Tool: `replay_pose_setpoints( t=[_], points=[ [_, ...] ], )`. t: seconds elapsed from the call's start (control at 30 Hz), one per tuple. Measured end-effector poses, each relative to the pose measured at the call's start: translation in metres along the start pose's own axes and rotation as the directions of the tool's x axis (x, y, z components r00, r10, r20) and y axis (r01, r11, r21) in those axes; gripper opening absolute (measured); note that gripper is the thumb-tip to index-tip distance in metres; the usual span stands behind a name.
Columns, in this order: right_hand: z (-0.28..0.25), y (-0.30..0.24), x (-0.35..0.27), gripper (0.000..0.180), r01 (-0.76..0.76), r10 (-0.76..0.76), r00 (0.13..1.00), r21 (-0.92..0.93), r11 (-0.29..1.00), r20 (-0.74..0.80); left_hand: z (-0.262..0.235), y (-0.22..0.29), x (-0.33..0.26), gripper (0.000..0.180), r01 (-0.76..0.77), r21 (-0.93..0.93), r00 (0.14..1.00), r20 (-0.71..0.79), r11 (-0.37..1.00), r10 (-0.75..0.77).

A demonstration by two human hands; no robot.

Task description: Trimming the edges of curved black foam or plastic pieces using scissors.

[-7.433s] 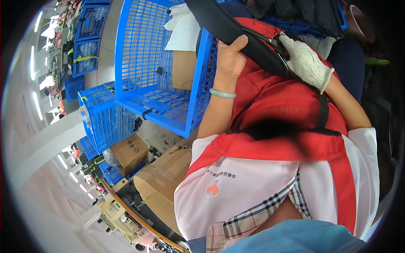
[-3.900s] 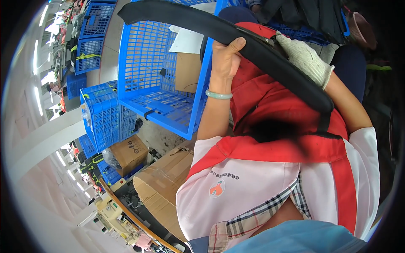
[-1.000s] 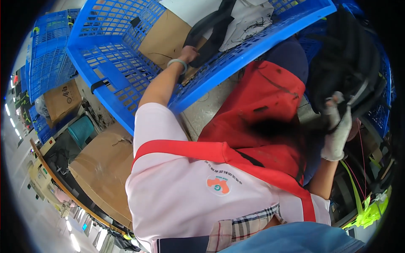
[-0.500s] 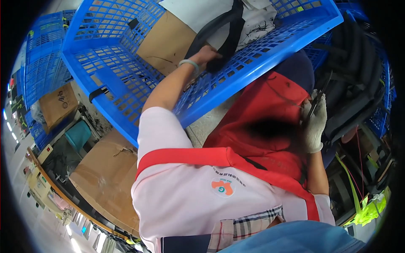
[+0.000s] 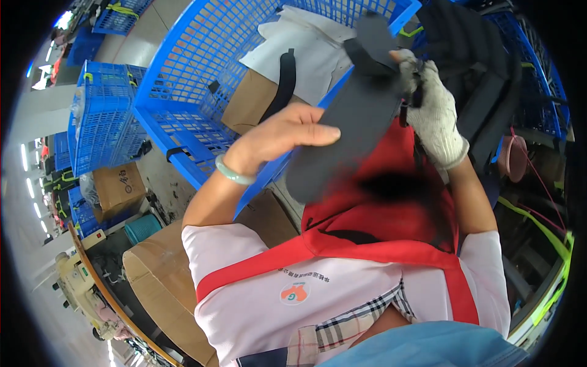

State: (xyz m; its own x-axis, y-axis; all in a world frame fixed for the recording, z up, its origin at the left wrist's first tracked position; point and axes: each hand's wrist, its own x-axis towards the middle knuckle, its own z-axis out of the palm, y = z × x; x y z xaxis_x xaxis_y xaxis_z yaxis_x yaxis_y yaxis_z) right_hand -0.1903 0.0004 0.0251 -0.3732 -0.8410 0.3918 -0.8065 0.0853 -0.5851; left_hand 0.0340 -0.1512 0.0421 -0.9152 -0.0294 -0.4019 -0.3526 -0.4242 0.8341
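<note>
A wide black padded strap [image 5: 358,119] lies across the front edge of the blue basket and over my red apron. My bare left hand [image 5: 284,134], with a pale bangle at the wrist, is closed on it, thumb on top and fingers underneath. Wearing a white knit glove, my right hand [image 5: 437,116] grips dark scissors [image 5: 416,95] close beside the strap's upper part. Blur hides the blades and whether they touch the strap. Another narrow black strap [image 5: 285,82] rests inside the basket.
The blue plastic basket [image 5: 177,110] also holds white sheets [image 5: 306,43] and brown cardboard [image 5: 249,101]. Many black straps [image 5: 474,67] are heaped at the right. Stacked blue crates [image 5: 107,116], a cardboard box [image 5: 119,189] and a sewing machine [image 5: 79,293] stand to the left.
My left hand has come up out of the basket, bringing a black strap over its edge toward me. My gloved right hand has moved up and left with the scissors to meet it.
</note>
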Motion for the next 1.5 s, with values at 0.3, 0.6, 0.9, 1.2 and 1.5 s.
replay_pose_setpoints(
  t=[0.3,0.6,0.9,1.2,1.5],
  points=[
    [-0.048,-0.042,-0.017,0.028,-0.228,0.243,0.968,0.651,0.724,0.068,0.018,0.010,-0.004,0.048,-0.668,0.373,0.650,-0.130,0.644,0.749],
    [-0.100,-0.040,-0.026,0.021,-0.318,0.389,0.916,0.770,0.553,0.099,0.096,-0.019,0.067,0.019,-0.422,0.196,0.870,-0.187,0.885,0.456],
    [-0.056,0.014,-0.127,0.018,-0.574,0.277,0.804,0.808,0.133,0.526,0.091,-0.037,0.086,0.027,-0.509,-0.251,0.850,-0.298,0.823,0.435],
    [-0.037,0.003,-0.140,0.030,-0.583,0.310,0.806,0.588,0.561,0.504,0.084,-0.049,0.098,0.022,-0.570,-0.253,0.805,-0.361,0.781,0.470],
    [-0.043,-0.007,-0.129,0.032,-0.498,0.307,0.848,0.449,0.742,0.432,0.070,-0.037,0.086,0.019,-0.630,-0.260,0.760,-0.401,0.732,0.512]
  ],
)
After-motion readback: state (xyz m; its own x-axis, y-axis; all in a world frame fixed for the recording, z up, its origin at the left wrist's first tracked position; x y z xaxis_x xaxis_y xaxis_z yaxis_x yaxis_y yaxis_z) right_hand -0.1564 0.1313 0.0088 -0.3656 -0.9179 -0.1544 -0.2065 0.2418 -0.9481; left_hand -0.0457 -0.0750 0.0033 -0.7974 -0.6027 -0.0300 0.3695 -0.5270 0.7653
